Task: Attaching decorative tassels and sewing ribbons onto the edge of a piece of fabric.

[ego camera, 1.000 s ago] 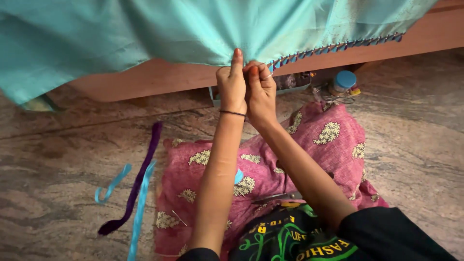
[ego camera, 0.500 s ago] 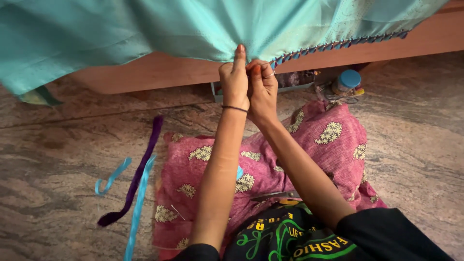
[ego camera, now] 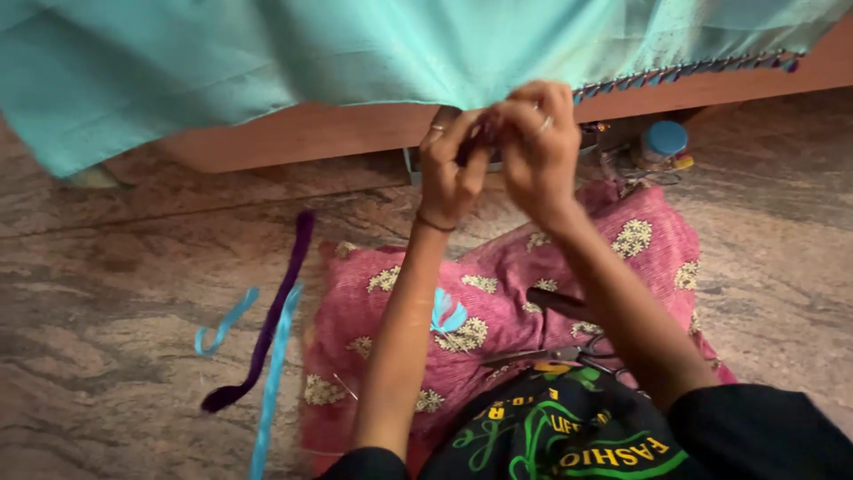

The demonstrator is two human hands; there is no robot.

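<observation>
A turquoise cloth [ego camera: 355,53] hangs over a wooden edge [ego camera: 302,133] at the top of the view. Its lower hem carries a row of small dark tassels [ego camera: 693,67] running to the right. My left hand [ego camera: 451,164] and my right hand [ego camera: 533,147] are raised together at that hem, fingers pinched on the cloth edge and something dark purple between them. What exactly is pinched is blurred. A ring shows on each hand and a thin bangle on the left wrist.
A pink flowered cushion [ego camera: 640,249] lies on the stone floor [ego camera: 107,293] under my arms, with scissors [ego camera: 551,356] and a small blue thread scrap [ego camera: 449,313] on it. Purple ribbon [ego camera: 275,311] and light blue strips [ego camera: 271,382] lie at left. A blue-capped container [ego camera: 664,142] stands under the wooden edge.
Both hands have curled from straight, pressed-together fingers into a pinch at the hem, and the view has shifted slightly.
</observation>
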